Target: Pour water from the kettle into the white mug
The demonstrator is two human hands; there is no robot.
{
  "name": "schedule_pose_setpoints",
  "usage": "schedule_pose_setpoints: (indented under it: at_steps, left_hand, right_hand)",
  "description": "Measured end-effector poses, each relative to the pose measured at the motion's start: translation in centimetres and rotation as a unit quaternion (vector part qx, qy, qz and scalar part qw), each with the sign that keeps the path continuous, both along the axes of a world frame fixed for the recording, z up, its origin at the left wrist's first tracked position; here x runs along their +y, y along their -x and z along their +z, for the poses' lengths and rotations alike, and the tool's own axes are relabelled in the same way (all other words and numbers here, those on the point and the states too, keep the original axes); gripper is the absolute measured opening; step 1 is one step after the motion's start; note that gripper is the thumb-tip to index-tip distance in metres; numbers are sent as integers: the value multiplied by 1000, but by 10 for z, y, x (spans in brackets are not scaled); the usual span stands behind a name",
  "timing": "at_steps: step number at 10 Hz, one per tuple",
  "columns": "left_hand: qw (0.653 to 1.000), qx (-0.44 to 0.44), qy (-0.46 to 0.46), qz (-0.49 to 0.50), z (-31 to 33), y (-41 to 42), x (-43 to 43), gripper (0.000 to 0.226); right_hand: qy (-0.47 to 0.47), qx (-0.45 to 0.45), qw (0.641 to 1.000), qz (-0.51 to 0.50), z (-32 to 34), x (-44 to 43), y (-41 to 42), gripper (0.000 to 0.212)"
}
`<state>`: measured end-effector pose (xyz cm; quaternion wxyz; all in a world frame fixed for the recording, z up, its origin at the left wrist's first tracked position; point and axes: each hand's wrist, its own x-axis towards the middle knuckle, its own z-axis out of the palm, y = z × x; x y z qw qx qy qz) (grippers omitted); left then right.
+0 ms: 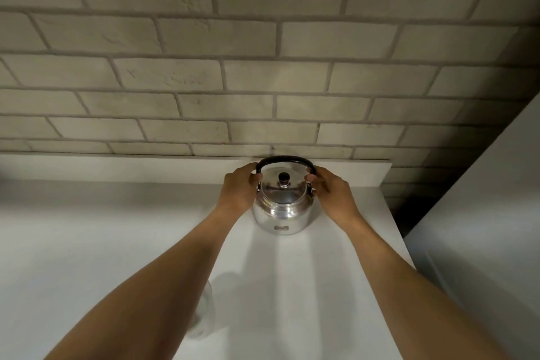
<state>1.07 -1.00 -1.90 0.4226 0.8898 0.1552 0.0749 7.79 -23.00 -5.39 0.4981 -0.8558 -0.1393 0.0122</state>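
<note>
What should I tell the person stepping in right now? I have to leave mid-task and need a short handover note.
Left hand: at the left end of the black handle, fingers curled on it.
Right hand: at the handle's right end, likewise.
Steel kettle: upright on the white counter near the brick wall, lid on; its spout is not visible from here.
White mug: not clearly in view; a pale rounded shape beside the left forearm may be it, too indistinct to tell.
Done: kettle reached.
Left: lift it, locate the mug, pour.
</note>
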Motion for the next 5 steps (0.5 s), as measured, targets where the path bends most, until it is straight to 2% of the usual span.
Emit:
schedule_pose_setpoints:
  at_steps: [2, 3, 4, 5]
  left_hand:
    - [1000, 9, -1, -9, -11, -14, 8, 30]
    - [1000, 12, -4, -17, -14, -16, 12, 30]
    - [999, 29, -20, -33, -15, -14, 15, 40]
    - [999, 24, -16, -17, -5, -8, 15, 60]
  right_hand:
    - [-28, 23, 999, -1, -10, 2, -6, 25]
    - [-11, 16, 1000, -1, -9, 1, -4, 28]
    - [4, 33, 999, 9, -7, -4, -1, 38]
    - [19, 34, 999, -24, -1, -11, 6, 61]
